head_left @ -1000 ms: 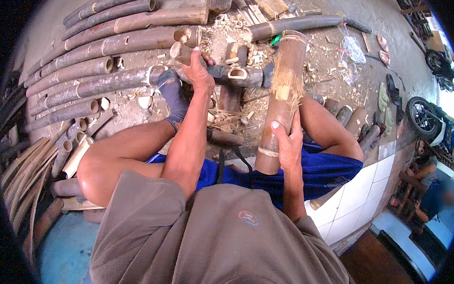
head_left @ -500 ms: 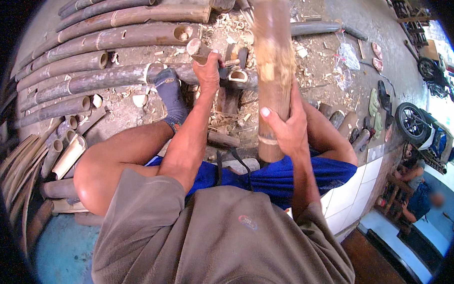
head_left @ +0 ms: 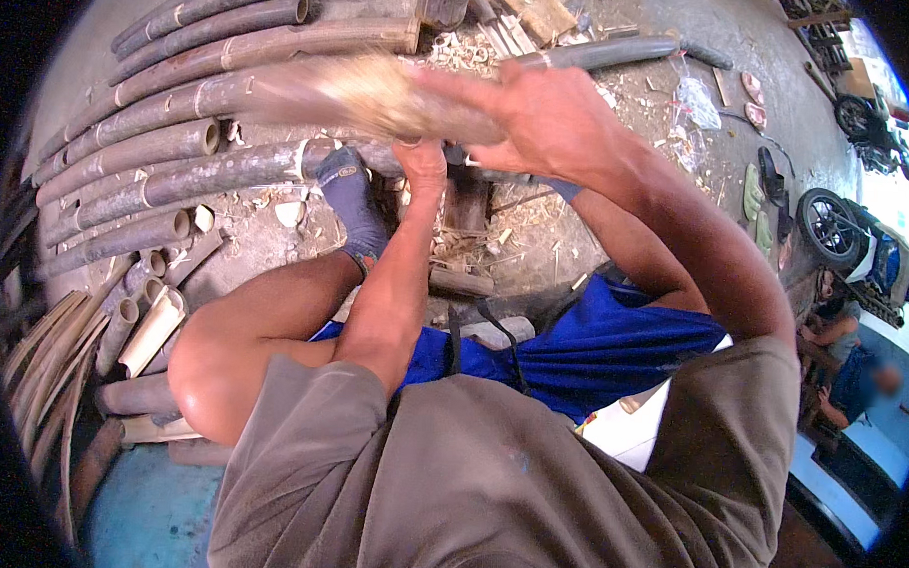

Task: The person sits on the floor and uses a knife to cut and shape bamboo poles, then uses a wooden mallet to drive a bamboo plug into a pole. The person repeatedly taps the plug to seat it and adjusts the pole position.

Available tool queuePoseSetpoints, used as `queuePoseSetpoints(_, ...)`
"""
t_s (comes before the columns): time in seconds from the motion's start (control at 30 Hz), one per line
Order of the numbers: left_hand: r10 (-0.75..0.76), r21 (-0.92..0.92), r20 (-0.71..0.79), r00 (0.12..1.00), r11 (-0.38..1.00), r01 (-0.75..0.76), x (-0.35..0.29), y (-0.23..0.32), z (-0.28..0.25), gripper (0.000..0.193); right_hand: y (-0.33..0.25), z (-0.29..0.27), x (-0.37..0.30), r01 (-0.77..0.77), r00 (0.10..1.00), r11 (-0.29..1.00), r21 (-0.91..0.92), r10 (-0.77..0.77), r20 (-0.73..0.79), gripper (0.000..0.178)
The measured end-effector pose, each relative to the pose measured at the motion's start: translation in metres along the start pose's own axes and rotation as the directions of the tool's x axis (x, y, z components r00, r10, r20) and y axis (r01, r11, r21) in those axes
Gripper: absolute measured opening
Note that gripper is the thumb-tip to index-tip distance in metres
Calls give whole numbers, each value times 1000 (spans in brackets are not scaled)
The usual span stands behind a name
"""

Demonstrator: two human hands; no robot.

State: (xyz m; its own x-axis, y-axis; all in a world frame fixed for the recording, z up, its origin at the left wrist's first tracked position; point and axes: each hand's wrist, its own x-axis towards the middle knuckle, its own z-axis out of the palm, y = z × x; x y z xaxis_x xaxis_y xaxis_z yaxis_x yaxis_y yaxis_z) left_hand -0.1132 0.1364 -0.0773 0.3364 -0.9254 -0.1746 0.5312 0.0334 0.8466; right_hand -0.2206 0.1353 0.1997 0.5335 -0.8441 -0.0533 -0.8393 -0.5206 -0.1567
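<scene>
My right hand [head_left: 555, 117] is wrapped round a short thick bamboo club [head_left: 366, 96], smeared by motion and lying sideways with its far end to the left. Frayed pale fibres show on its worn middle. Just below it my left hand [head_left: 422, 165] is closed in a fist; the club covers the thick round wooden handle it grips. Both hands are over a long mottled bamboo pole [head_left: 218, 170], near a wooden block [head_left: 466, 206] beneath it. My left foot in a dark sock [head_left: 346, 185] rests against this pole.
Several bamboo poles [head_left: 272, 49] lie side by side at the left, some with cut holes. Split strips [head_left: 46, 370] fan out at lower left. Shavings [head_left: 463, 54] litter the floor. A plastic bag [head_left: 696, 104], sandals [head_left: 754, 199], a motorcycle [head_left: 866, 248] and another person [head_left: 841, 383] are at right.
My right hand has swung the bamboo club from upright at the right to sideways over my left hand. The left hand has shifted slightly down and right and stays closed.
</scene>
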Motion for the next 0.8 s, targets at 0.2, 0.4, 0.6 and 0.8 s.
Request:
queuePoseSetpoints(0.2, 58, 125, 5, 998, 990, -58, 9, -25, -24, 29, -15, -15, 19, 91, 982, 995, -26, -94, -161, 86)
queuePoseSetpoints(0.4, -65, 107, 49, 997, 992, 59, 16, -40, -12, 38, 19, 10, 27, 94, 991, 991, -96, -84, 105, 90)
queuePoseSetpoints(0.6, -38, 75, 59, 998, 997, 34, -1, -36, -13, 40, 2, 9, 5, -43, 966, 995, -89, 64, 250, 86)
queuePoseSetpoints(0.8, 47, 232, 124, 991, 970, -75, -12, -9, 32, 41, -6, -14, -8, -152, 988, 988, 13, 151, 11, 84)
